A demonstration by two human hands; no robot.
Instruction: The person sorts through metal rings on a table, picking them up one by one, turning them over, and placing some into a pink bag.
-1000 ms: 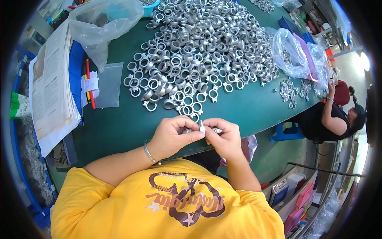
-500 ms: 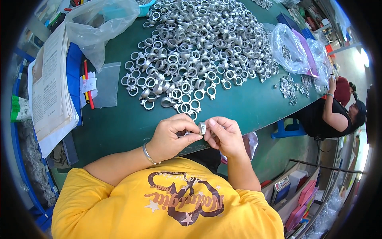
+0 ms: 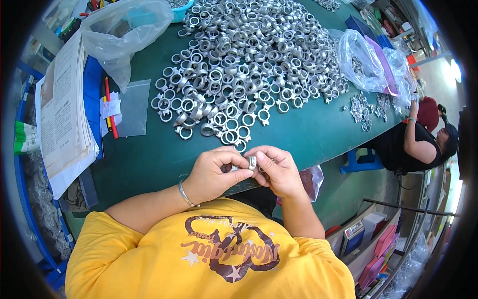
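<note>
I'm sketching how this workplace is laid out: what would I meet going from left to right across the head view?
Green-and-white plastic package, stack of printed white paper, slim red pen, flat clear plastic bag, bare left hand, small silver metal ring, bare right hand, blue plastic stool, co-worker in black.

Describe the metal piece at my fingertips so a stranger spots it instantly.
Find the green table heaped with silver rings. Below, at the near edge, left hand and right hand meet. The metal piece is pinched in the left fingertips beside the right thumb, while heaped rings lie loose.
</note>
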